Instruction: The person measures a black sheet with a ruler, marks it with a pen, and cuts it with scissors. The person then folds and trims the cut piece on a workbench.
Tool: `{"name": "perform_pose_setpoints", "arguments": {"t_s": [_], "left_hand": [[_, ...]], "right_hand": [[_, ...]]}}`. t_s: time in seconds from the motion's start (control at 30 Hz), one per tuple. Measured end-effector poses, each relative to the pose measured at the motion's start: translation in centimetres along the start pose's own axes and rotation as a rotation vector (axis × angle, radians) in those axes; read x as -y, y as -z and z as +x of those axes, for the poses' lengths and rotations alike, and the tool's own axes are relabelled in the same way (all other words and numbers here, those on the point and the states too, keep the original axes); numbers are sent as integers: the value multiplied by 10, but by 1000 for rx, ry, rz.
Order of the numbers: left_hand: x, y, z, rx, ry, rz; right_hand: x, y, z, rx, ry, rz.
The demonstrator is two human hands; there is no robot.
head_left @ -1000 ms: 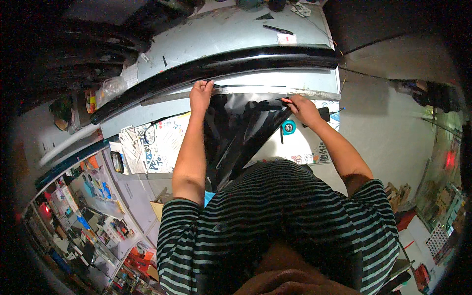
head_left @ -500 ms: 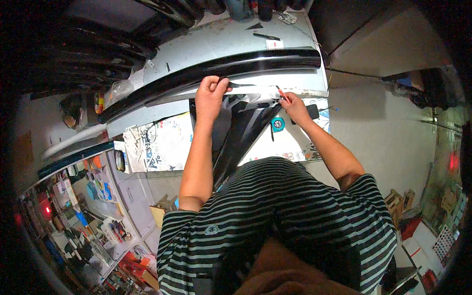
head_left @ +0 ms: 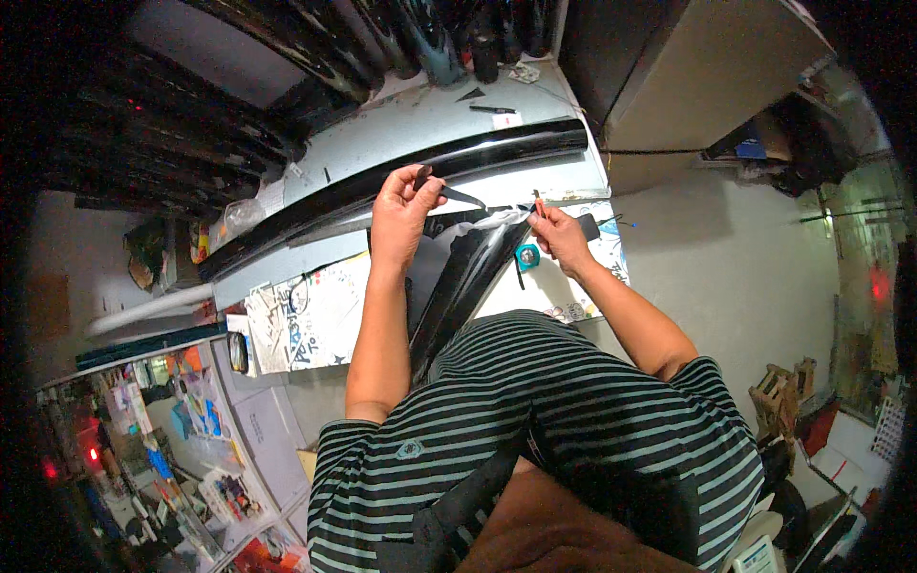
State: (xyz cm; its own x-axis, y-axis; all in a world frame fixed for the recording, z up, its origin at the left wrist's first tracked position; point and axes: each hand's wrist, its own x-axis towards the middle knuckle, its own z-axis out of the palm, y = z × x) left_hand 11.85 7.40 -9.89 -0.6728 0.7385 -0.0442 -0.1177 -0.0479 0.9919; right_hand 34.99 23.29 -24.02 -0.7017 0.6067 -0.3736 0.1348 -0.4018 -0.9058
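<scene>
My left hand [head_left: 396,229] pinches the end of a narrow dark strip [head_left: 462,196], which stretches right toward the top edge of a glossy black film sheet [head_left: 463,272]. That sheet hangs in folds over the near side of the table, toward my body. In my right hand [head_left: 564,239], closed fingers hold a small red-handled tool [head_left: 541,207], probably a cutter; its tip is too small to make out. The film's right corner meets these fingers. Beyond both hands lies a long black film roll [head_left: 478,149].
Just below my right hand sits a teal tape measure [head_left: 527,257], with a black phone-like object [head_left: 588,227] beside it. A dark pen-like tool [head_left: 492,110] lies beyond the roll. Several dark rolls [head_left: 420,43] stand at the back. A cluttered shelf [head_left: 181,420] is at left.
The film's top edge has come away from the roll toward me. The dark strip now stretches clear of it from my left hand. My head view has shifted slightly.
</scene>
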Motion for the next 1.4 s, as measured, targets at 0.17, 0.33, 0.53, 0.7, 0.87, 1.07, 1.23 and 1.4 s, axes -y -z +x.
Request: {"name": "perform_pose_setpoints", "arguments": {"t_s": [0.17, 0.33, 0.53, 0.7, 0.87, 1.07, 1.23, 1.4], "left_hand": [[-3, 12, -13, 141, 44, -21], [3, 31, -27, 242, 126, -68], [31, 92, -34, 110, 136, -29], [72, 148, -42, -82, 156, -103], [115, 207, -47, -292, 212, -96], [168, 263, -41, -393, 319, -8], [223, 306, -20, -236, 260, 606], [253, 393, -8, -224, 110, 1507]], "right_hand": [[41, -58, -33, 106, 150, 53], [50, -118, -48, 203, 109, 162], [20, -137, -67, 158, -45, 126], [2, -132, -70, 218, -113, -30], [-2, -137, -54, 306, -234, -302], [-3, -141, -49, 282, -283, -377], [-4, -138, -58, 173, -282, -346], [-4, -128, -66, 106, -269, -293]]}}
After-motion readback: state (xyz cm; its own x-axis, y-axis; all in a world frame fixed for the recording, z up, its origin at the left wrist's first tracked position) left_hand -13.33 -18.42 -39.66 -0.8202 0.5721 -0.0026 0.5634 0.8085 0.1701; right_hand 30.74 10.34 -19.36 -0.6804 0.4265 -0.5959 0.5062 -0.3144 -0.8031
